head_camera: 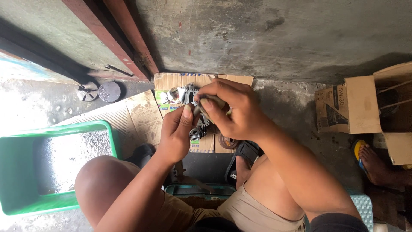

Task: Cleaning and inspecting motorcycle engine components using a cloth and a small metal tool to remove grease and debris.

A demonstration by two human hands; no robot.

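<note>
My left hand [177,131] and my right hand [229,109] meet over a flattened cardboard sheet [169,81] on the floor. Between them I hold a dark, greasy metal engine part [198,124]; the left thumb presses its side. The right hand's fingers are closed on a greyish rag or pad [214,105] pressed against the top of the part. More small metal parts [182,94] lie on the cardboard just beyond my hands, partly hidden by them.
A green plastic tub [112,139] stands at the left. A round metal disc [109,91] and a small flanged piece [87,91] lie by the wall. A brown disc [227,141] sits near my sandal [244,152]. Another person's foot [374,163] rests beside cardboard boxes [356,105] at right.
</note>
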